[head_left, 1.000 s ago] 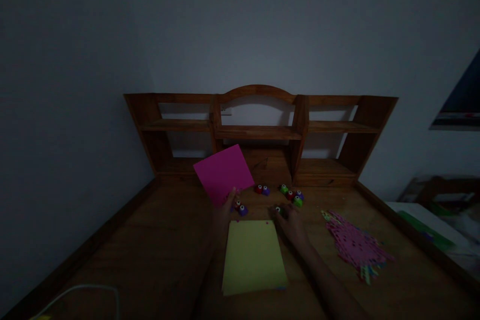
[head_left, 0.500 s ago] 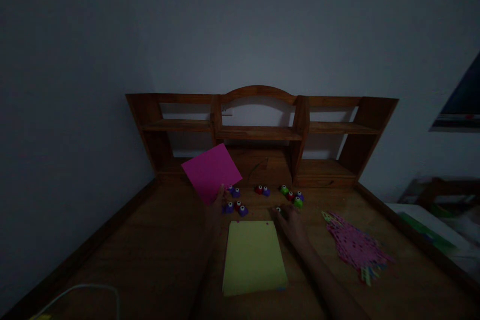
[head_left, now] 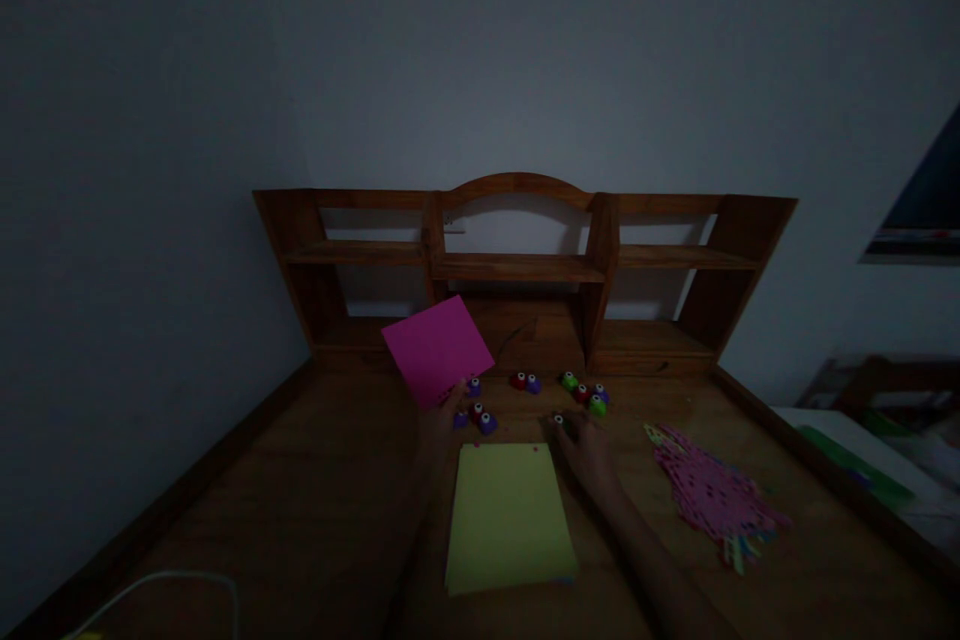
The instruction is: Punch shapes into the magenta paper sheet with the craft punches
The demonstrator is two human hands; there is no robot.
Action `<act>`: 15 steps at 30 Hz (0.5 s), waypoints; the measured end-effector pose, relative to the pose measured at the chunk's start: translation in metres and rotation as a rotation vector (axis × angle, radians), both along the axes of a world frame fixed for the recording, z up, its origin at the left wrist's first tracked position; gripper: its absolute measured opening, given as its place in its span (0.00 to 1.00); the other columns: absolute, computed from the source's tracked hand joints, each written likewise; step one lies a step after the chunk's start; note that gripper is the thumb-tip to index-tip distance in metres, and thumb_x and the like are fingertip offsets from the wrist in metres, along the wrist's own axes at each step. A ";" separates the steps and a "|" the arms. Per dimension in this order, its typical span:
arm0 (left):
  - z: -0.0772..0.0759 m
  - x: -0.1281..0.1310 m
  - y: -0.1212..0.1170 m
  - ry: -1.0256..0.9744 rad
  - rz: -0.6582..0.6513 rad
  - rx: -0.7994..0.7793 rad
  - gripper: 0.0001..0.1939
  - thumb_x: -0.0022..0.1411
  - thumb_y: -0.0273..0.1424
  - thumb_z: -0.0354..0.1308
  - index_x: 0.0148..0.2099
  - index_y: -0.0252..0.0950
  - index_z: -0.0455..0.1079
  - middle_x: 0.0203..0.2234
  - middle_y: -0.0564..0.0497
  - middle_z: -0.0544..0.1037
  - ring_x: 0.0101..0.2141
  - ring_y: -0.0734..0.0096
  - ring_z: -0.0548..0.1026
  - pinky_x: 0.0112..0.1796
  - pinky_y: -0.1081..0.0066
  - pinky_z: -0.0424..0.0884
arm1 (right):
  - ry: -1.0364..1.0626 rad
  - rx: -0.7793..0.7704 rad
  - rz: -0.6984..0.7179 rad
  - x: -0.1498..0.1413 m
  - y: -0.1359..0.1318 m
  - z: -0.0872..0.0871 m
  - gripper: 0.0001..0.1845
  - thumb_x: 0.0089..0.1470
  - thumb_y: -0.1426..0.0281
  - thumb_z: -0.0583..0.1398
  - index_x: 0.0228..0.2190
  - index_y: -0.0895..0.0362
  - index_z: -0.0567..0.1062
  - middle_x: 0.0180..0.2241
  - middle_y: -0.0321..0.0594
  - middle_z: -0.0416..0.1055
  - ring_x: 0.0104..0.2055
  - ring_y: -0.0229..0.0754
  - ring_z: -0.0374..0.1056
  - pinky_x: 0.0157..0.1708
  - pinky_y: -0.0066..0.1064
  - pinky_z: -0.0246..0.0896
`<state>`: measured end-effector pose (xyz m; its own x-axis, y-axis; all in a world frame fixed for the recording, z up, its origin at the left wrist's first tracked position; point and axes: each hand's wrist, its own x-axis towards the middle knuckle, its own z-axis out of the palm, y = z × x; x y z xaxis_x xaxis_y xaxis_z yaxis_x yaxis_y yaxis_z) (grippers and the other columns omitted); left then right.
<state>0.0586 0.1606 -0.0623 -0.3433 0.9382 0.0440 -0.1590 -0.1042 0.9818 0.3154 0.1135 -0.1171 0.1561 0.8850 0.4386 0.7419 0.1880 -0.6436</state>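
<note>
A bright pink sheet of paper (head_left: 437, 348) is tilted up above the desk, pinched at its lower corner by my left hand (head_left: 441, 422). My right hand (head_left: 589, 450) has its fingers closed round a small googly-eyed piece (head_left: 559, 419), mostly covered by them, just past the far right corner of the yellow paper stack (head_left: 510, 515). Beside my left hand sit a red googly-eyed piece (head_left: 477, 411) and purple ones (head_left: 487, 423). Farther back are a red and purple pair (head_left: 521, 380) and a mixed cluster with a green piece (head_left: 597, 405).
A wooden shelf unit (head_left: 517, 267) stands along the desk's back edge against the wall. On the right lies a heap of pink perforated paper strips (head_left: 716, 490), with some yellow and blue ends. A pale cable (head_left: 172, 574) curves at the front left.
My left hand and the pink sheet have shifted slightly right and down. My right hand stays nearly in place on the small piece.
</note>
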 end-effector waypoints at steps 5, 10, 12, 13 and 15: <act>-0.001 0.004 -0.003 0.021 -0.017 -0.023 0.22 0.45 0.46 0.70 0.38 0.36 0.76 0.27 0.46 0.80 0.35 0.56 0.79 0.35 0.62 0.73 | -0.012 0.013 -0.004 0.001 0.002 -0.004 0.20 0.61 0.58 0.55 0.37 0.61 0.78 0.38 0.51 0.72 0.41 0.51 0.69 0.44 0.37 0.62; -0.006 0.008 -0.006 0.008 -0.121 -0.040 0.21 0.46 0.47 0.68 0.34 0.35 0.76 0.23 0.46 0.79 0.33 0.54 0.79 0.37 0.60 0.73 | 0.003 0.018 0.004 0.002 0.004 -0.007 0.20 0.60 0.58 0.55 0.37 0.61 0.77 0.38 0.50 0.72 0.39 0.51 0.69 0.42 0.37 0.62; -0.007 0.008 -0.005 0.039 -0.132 -0.016 0.20 0.45 0.46 0.69 0.33 0.35 0.76 0.24 0.46 0.79 0.36 0.52 0.78 0.40 0.58 0.72 | 0.009 0.015 0.002 0.001 0.004 -0.008 0.20 0.60 0.58 0.55 0.37 0.61 0.77 0.37 0.50 0.72 0.39 0.50 0.69 0.41 0.36 0.62; -0.006 0.007 -0.004 0.065 -0.122 0.002 0.19 0.45 0.45 0.69 0.33 0.35 0.76 0.25 0.45 0.79 0.37 0.51 0.78 0.42 0.58 0.71 | 0.008 0.012 0.002 0.001 0.004 -0.008 0.20 0.60 0.58 0.55 0.36 0.61 0.77 0.36 0.50 0.72 0.39 0.50 0.69 0.41 0.36 0.62; -0.004 0.007 -0.003 0.122 -0.088 0.047 0.18 0.43 0.43 0.71 0.32 0.36 0.76 0.27 0.45 0.80 0.41 0.50 0.77 0.47 0.57 0.69 | 0.000 0.007 -0.004 0.001 0.004 -0.007 0.20 0.59 0.57 0.55 0.35 0.61 0.77 0.36 0.50 0.72 0.38 0.50 0.69 0.41 0.36 0.62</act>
<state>0.0654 0.1577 -0.0663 -0.2488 0.9605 0.1247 -0.0489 -0.1411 0.9888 0.3165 0.1174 -0.1240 0.1601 0.8814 0.4443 0.7425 0.1891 -0.6426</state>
